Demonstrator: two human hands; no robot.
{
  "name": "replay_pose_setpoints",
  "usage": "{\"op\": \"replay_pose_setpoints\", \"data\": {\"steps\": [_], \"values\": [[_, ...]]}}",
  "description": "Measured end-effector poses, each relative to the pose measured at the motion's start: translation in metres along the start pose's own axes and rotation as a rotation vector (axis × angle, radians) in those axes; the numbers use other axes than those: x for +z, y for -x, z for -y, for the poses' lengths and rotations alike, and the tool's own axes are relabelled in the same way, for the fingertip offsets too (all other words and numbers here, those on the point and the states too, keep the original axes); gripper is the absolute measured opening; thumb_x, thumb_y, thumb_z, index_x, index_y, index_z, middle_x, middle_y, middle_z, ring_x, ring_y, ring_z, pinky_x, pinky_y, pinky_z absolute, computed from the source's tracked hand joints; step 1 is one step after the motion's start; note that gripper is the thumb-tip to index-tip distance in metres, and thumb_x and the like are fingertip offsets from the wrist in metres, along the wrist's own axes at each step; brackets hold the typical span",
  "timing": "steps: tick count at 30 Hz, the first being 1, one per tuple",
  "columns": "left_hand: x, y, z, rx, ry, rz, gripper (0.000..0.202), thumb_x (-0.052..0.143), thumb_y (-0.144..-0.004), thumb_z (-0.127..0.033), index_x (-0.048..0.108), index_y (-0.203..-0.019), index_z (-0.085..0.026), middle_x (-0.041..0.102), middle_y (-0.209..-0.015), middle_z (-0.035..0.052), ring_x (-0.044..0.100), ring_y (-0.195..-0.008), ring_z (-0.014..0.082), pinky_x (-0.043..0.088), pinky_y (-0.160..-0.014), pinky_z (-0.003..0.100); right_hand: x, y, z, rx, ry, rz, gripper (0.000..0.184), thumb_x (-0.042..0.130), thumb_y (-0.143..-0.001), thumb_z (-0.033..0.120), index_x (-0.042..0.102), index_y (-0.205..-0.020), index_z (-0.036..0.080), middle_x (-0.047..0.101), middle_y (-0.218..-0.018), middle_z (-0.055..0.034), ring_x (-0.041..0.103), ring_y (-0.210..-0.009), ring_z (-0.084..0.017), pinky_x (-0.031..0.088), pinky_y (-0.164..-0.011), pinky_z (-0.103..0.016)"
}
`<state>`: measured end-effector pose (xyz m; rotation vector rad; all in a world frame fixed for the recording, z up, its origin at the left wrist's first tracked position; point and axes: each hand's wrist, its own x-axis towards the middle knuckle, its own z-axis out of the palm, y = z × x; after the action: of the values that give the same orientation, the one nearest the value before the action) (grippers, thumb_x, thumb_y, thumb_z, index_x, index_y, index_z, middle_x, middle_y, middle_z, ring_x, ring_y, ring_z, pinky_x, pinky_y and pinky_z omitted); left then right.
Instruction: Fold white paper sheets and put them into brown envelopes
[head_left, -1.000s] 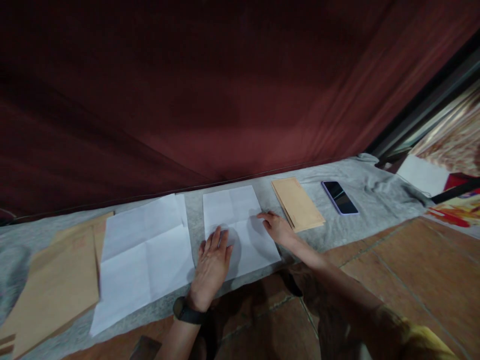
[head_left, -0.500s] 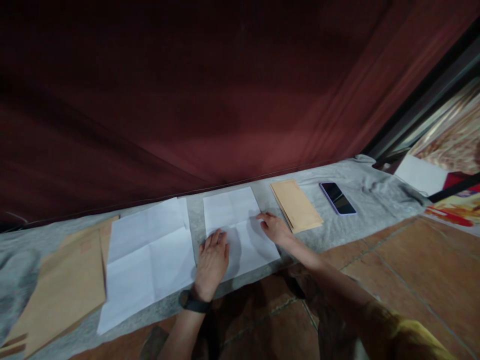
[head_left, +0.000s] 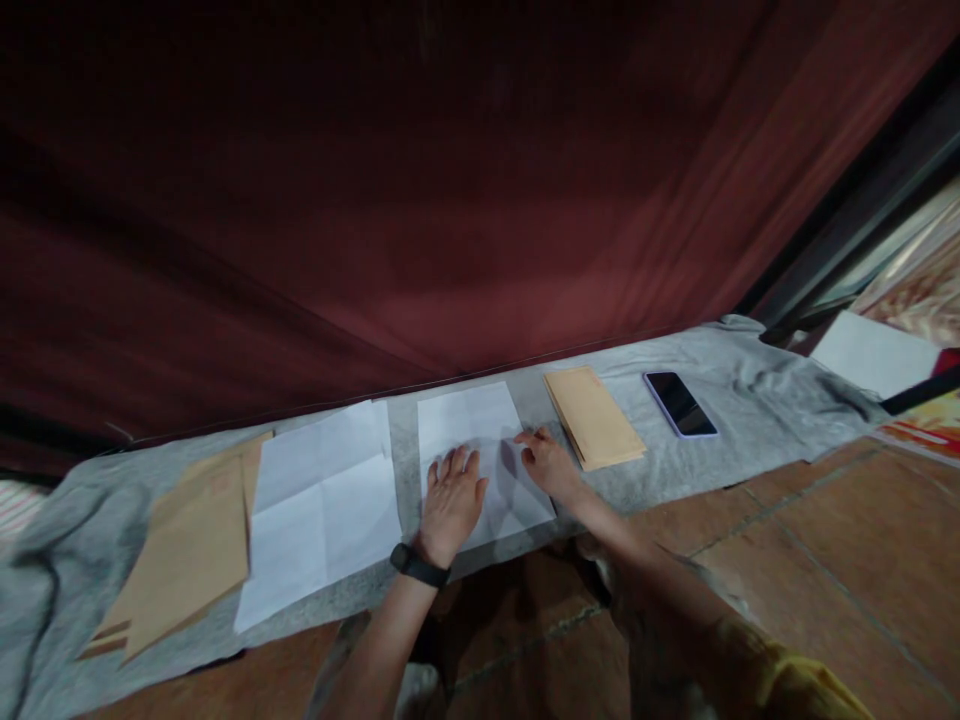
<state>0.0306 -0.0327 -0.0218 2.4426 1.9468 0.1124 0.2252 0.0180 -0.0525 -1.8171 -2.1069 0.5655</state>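
Observation:
A creased white sheet of paper (head_left: 474,425) lies on the grey cloth (head_left: 757,395) in front of me. My left hand (head_left: 451,502), with a black watch on the wrist, lies flat on the sheet's near left part, fingers spread. My right hand (head_left: 547,463) rests on the sheet's right edge, fingers bent down onto the paper. Neither hand holds anything.
A larger unfolded white sheet (head_left: 322,505) lies to the left, beside brown envelopes (head_left: 187,545). More brown envelopes (head_left: 592,415) and a dark phone (head_left: 680,403) lie to the right. A dark red curtain (head_left: 420,200) hangs behind; the tiled floor (head_left: 825,560) is in front.
The view has shifted, so everything sits further right in the picture. My left hand has slid a little further onto the sheet. My right hand stays at the sheet's right edge.

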Motion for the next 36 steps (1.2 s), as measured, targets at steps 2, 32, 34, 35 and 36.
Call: {"op": "replay_pose_setpoints", "data": {"steps": [2, 32, 34, 35, 36], "values": [[0.006, 0.002, -0.008, 0.051, 0.038, 0.013, 0.047, 0.041, -0.100, -0.028, 0.050, -0.144, -0.017, 0.050, -0.153, 0.0143, 0.046, -0.142, 0.0289, 0.040, -0.113, 0.054, 0.001, 0.003, 0.003, -0.013, 0.002, -0.011, 0.041, 0.048, -0.093, 0.011, 0.067, -0.128, 0.021, 0.065, -0.124, -0.0112, 0.070, -0.099, -0.017, 0.052, -0.091, -0.026], [0.031, 0.020, 0.014, 0.155, 0.049, -0.045, 0.057, 0.034, -0.103, -0.043, 0.046, -0.149, -0.012, 0.044, -0.157, 0.0150, 0.041, -0.146, 0.0264, 0.035, -0.120, 0.049, 0.013, 0.019, -0.001, -0.405, 0.127, 0.019, 0.043, 0.043, -0.104, 0.028, 0.054, -0.144, 0.017, 0.049, -0.153, -0.0114, 0.046, -0.140, -0.026, 0.036, -0.118, -0.047], [0.031, 0.023, 0.019, 0.143, 0.040, -0.056, 0.057, 0.036, -0.102, -0.044, 0.046, -0.149, -0.012, 0.045, -0.157, 0.0148, 0.042, -0.146, 0.0266, 0.035, -0.120, 0.049, 0.010, 0.020, -0.009, -0.436, 0.125, 0.005, 0.044, 0.044, -0.103, 0.026, 0.053, -0.145, 0.016, 0.050, -0.153, -0.0125, 0.046, -0.140, -0.025, 0.037, -0.118, -0.047], [0.032, 0.025, 0.022, 0.136, 0.038, -0.064, 0.057, 0.037, -0.102, -0.044, 0.045, -0.149, -0.012, 0.045, -0.156, 0.0147, 0.042, -0.146, 0.0266, 0.036, -0.120, 0.049, 0.010, 0.021, -0.013, -0.450, 0.127, -0.004, 0.044, 0.044, -0.103, 0.025, 0.053, -0.145, 0.015, 0.051, -0.152, -0.0131, 0.047, -0.141, -0.025, 0.037, -0.118, -0.047], [0.033, 0.026, 0.025, 0.128, 0.036, -0.069, 0.058, 0.037, -0.102, -0.045, 0.045, -0.149, -0.013, 0.045, -0.156, 0.0147, 0.042, -0.146, 0.0267, 0.036, -0.120, 0.050, 0.009, 0.022, -0.017, -0.464, 0.131, -0.012, 0.044, 0.044, -0.103, 0.023, 0.053, -0.145, 0.015, 0.052, -0.151, -0.0135, 0.047, -0.140, -0.025, 0.038, -0.118, -0.047]]}}
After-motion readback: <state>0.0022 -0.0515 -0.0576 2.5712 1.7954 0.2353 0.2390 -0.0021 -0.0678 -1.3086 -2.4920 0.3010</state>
